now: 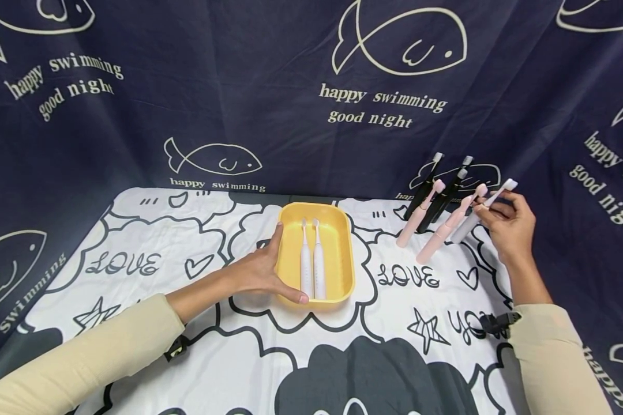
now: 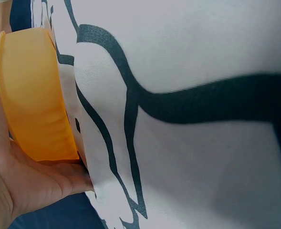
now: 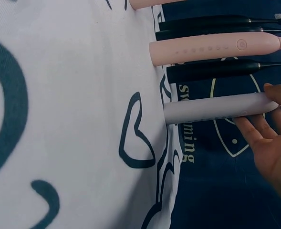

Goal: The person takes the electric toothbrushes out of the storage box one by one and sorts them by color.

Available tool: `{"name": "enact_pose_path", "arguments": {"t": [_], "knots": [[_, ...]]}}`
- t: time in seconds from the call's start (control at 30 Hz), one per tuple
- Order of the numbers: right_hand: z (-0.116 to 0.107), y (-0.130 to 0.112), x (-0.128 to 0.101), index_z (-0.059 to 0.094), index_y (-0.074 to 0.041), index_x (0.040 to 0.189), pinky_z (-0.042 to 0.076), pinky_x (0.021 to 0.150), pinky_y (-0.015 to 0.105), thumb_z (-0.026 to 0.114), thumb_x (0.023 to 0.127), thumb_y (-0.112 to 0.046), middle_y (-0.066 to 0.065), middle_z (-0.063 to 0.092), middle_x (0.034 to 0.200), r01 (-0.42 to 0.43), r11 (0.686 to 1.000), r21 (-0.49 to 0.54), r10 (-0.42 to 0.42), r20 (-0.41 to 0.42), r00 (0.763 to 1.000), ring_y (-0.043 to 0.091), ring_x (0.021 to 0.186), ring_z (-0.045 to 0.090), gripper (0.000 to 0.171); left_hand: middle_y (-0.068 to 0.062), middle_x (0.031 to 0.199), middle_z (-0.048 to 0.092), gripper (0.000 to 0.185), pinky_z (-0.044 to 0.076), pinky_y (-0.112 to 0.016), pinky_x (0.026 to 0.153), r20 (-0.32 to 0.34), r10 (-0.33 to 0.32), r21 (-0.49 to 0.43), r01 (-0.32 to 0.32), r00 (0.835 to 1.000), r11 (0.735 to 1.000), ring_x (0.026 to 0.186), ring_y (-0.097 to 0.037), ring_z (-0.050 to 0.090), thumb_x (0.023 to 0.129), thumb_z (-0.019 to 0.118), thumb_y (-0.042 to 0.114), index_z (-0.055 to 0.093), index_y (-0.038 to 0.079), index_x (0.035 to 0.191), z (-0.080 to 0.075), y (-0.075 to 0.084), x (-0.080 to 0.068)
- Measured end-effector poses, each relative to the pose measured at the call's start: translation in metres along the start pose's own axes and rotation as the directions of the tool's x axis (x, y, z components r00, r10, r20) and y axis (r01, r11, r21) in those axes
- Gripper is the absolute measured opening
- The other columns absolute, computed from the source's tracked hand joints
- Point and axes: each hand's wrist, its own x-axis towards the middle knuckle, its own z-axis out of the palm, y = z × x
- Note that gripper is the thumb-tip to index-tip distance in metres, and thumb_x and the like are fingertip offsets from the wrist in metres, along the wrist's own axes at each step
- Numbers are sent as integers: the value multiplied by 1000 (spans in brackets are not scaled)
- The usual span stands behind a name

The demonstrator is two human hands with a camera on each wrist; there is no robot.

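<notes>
My left hand (image 1: 262, 268) holds the left side of a yellow tray (image 1: 346, 242), thumb at the near rim and index finger up along the side. In the left wrist view the palm lies against the tray's outer wall (image 2: 33, 95). Two white electric toothbrushes (image 1: 319, 265) lie side by side in the tray, heads pointing away. On the right, my right hand (image 1: 511, 227) grips another white electric toothbrush (image 1: 464, 227) near the top of its handle. In the right wrist view thumb and fingers are on this toothbrush (image 3: 207, 109), its brush head hidden by the hand.
Pink electric toothbrushes (image 1: 414, 225) and three black ones (image 1: 420, 196) stand grouped just left of my right hand, by the table's back edge. A white patterned cloth (image 1: 187, 323) covers the table. Dark blue fabric (image 1: 270, 86) hangs behind and at both sides.
</notes>
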Motion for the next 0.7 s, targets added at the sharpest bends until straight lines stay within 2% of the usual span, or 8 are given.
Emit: {"name": "enact_pose_path", "arguments": {"t": [0.17, 0.37, 0.47, 0.63, 0.7], "knots": [[-3, 0, -2, 77, -4, 115, 61, 71, 11, 74, 84, 32, -4, 82, 91, -35, 990, -138, 34, -10, 999, 2, 79, 80, 48, -22, 185, 31, 180, 43, -58, 131, 5, 9, 5, -9, 1000, 1000, 160, -37, 50, 64, 105, 68, -24, 18, 179, 0, -1, 1], [-8, -1, -5, 76, -23, 117, 58, 73, 7, 82, 83, 23, -13, 80, 90, -121, 949, -292, 120, -23, 993, -5, 76, 76, 57, -20, 184, 34, 178, 42, -60, 131, -4, 32, -16, -33, 999, 999, 160, -35, 50, 64, 106, 66, -22, 20, 180, 0, -2, 1], [-10, -3, -6, 74, -27, 123, 57, 74, 6, 87, 84, 17, -17, 79, 94, -142, 927, -348, 146, -14, 989, -7, 79, 75, 60, -20, 184, 34, 178, 43, -59, 131, -7, 31, -15, -31, 999, 999, 159, -34, 51, 64, 106, 67, -22, 20, 180, 0, -2, 1], [-15, -4, -11, 69, -27, 132, 56, 73, 5, 89, 86, 13, -21, 78, 97, -155, 906, -393, 179, 27, 983, -10, 81, 74, 65, -20, 184, 33, 178, 43, -61, 131, -2, 34, -17, -34, 999, 999, 160, -36, 50, 65, 106, 67, -23, 21, 179, 0, -2, 1], [-18, -4, -14, 67, -27, 133, 57, 73, 6, 88, 86, 15, -22, 78, 98, -159, 912, -377, 192, 50, 980, -10, 81, 76, 66, -20, 185, 33, 179, 42, -61, 131, -1, 35, -20, -35, 999, 999, 161, -36, 49, 65, 106, 67, -23, 21, 179, 0, -3, 2]]}}
